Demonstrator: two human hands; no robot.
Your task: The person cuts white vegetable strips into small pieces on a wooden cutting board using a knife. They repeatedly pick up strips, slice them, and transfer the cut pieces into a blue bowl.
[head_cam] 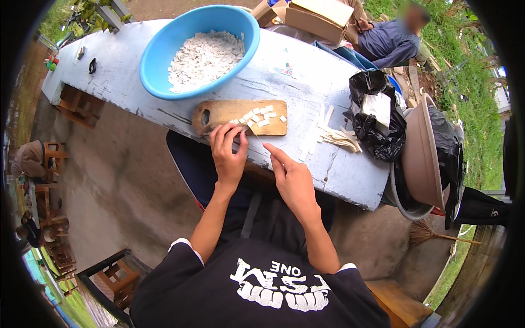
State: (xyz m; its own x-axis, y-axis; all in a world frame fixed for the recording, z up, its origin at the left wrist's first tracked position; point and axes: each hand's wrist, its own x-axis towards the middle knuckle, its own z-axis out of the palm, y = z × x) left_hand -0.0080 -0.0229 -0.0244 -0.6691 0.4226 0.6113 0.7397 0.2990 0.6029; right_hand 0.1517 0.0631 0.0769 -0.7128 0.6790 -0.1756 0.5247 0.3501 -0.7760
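Observation:
A wooden cutting board (242, 110) with a handle hole lies near the front edge of the table, and several small white cut pieces (257, 117) are scattered on it. My left hand (228, 151) is at the board's lower edge, fingertips bent over a pale strip (245, 128) that they mostly hide. In my right hand (292, 176) is a thin knife (255, 133), its blade angled to the strip beside my left fingertips. Right of the board lie long pale strips (338, 137), some bunched, some flat. Beyond it, a blue basin (160, 78) holds a heap of similar white pieces (207, 59).
A black plastic bag (363, 135) with a white block (376, 108) sits at the table's right end, beside stacked basins (420, 156). Cardboard boxes (316, 20) stand at the far side, near another person (385, 41). A broom (426, 233) lies on the floor.

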